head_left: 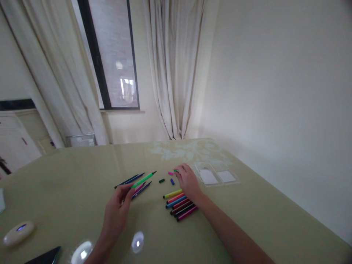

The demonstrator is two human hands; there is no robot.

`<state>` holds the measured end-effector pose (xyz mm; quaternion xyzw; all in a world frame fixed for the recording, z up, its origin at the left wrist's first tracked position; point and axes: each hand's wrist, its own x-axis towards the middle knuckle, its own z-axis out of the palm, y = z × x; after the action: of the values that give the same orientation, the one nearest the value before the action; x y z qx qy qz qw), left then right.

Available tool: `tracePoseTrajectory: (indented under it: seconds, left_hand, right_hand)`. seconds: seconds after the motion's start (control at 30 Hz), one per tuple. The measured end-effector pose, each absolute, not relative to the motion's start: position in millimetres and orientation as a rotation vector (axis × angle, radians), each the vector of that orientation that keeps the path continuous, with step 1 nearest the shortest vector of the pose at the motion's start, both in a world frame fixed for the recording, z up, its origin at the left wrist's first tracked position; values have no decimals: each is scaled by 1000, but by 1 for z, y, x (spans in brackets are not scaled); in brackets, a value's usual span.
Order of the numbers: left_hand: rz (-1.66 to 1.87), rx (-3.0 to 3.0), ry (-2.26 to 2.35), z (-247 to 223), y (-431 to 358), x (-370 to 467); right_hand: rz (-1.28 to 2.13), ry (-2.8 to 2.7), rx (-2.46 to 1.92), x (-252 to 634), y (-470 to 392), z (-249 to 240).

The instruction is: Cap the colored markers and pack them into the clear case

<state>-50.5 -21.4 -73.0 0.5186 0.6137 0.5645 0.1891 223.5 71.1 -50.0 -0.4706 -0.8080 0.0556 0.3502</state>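
My left hand [118, 205] grips a bright green felt-tip pen [143, 179] by its rear end; the dark tip is bare and points up and to the right. Beneath and beside it lie several uncapped pens, among them a dark blue pen [141, 190]. My right hand [189, 180] pinches a small green cap [176, 171] between its fingertips. Close to those fingers, a pink cap [170, 173], a blue cap [172, 181] and a dark green cap [161, 180] rest on the table. Below my right wrist is a row of capped pens [176, 201] in several colours, partly covered by the hand.
An open clear plastic case [207, 174] with white inserts lies right of my right hand on the glossy table [82, 176]. At the left are a white oval device [18, 233] and a dark flat object [45, 256]. Curtains [176, 73] and a wall stand behind.
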Motion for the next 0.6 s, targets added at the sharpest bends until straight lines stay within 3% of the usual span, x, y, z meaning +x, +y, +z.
tracePoseTrajectory:
  seconds: [0.2, 0.6]
  left_hand:
    - [1476, 1220, 1397, -73, -36, -5]
    - [1312, 1139, 1458, -72, -46, 0]
  right_hand:
    - [652, -1783, -1143, 281, 27, -61]
    - [1161, -1500, -975, 265, 11, -59]
